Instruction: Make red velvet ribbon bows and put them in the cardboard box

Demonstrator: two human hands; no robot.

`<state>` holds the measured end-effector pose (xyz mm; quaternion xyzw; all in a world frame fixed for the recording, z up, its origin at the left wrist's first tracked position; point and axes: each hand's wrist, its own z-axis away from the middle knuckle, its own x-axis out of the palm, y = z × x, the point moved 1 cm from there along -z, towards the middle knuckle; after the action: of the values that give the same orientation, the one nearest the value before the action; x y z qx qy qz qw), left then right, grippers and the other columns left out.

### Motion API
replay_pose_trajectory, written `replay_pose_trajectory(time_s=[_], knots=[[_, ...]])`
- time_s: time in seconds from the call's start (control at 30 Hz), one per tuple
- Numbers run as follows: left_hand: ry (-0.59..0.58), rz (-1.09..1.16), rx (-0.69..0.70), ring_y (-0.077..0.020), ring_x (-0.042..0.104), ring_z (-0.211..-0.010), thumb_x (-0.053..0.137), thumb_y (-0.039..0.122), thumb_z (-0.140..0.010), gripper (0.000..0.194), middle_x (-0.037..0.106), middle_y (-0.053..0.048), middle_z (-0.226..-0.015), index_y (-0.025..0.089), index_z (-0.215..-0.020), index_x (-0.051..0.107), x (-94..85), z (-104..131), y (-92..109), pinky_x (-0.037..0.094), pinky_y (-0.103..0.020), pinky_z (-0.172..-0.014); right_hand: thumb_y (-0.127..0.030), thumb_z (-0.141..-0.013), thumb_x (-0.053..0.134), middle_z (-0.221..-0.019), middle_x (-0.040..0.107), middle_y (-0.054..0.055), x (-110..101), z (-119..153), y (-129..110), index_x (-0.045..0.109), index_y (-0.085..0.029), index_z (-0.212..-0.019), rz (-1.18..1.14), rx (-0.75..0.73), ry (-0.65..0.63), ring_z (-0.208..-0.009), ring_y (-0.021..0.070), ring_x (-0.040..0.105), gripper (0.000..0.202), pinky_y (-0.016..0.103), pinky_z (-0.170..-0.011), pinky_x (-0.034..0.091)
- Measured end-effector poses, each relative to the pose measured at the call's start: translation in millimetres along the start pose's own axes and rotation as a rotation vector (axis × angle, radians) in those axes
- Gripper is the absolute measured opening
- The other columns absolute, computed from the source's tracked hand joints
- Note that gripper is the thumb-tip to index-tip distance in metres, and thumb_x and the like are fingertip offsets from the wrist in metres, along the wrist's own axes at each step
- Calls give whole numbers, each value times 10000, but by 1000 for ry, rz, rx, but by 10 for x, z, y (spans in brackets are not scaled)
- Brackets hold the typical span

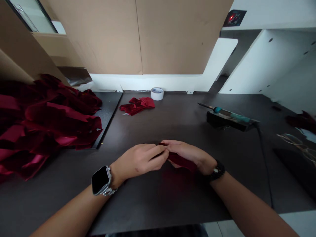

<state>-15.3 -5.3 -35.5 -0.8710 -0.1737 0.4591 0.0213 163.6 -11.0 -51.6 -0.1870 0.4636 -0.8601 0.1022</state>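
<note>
A piece of dark red ribbon [181,162] is held between my two hands, low over the dark tabletop [158,128]. My left hand [142,158], with a watch at its wrist, pinches the ribbon's edge with its fingertips. Curled around the ribbon from the other side is my right hand [189,153], its fingertips meeting those of the left. The fingers hide most of the ribbon, so its shape there cannot be made out. Farther back lies a small bunch of red ribbon [138,105], beside a white roll of tape [157,93].
A large heap of red ribbon pieces [49,118] covers the left side, partly on a black board [108,112]. To the right, a soldering iron [217,110] rests on a black stand [227,121], its cord running toward the front edge. Glasses [298,144] lie far right. Cardboard [172,36] stands behind.
</note>
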Motion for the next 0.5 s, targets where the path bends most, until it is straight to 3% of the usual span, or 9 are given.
replay_pose_trajectory(time_s=[0.13,0.33,0.4,0.5], knots=[[1,-23,8,-131,615,-618,511,106,-892,161,711,-56,-900,146,-1047,534,-4,4,17,489,-257,-514,-286,-792,592,-581,501,-53,1,44,-35,597,-203,-935,21,-9,5,-425,64,429,166,164,-377,341],[-34,153,-142,-162,667,-802,460,119,-905,161,702,-79,-918,139,-1028,562,51,8,39,560,-272,-694,-344,-842,527,-574,499,-53,-56,-59,39,544,-201,-881,115,-38,-33,-402,80,435,149,198,-381,365],[-13,261,-271,-145,656,-734,476,123,-877,140,694,-58,-836,142,-963,585,80,6,22,545,-252,-667,-380,-886,479,-645,568,-18,-84,-78,13,552,-203,-907,313,-209,54,-502,113,536,192,242,-485,452],[28,454,-628,-109,603,-599,545,132,-789,98,663,-9,-698,148,-852,618,128,12,-59,489,-218,-593,-295,-929,445,-809,660,41,-114,-18,-86,585,-206,-974,718,-779,437,-864,194,634,172,374,-818,492]])
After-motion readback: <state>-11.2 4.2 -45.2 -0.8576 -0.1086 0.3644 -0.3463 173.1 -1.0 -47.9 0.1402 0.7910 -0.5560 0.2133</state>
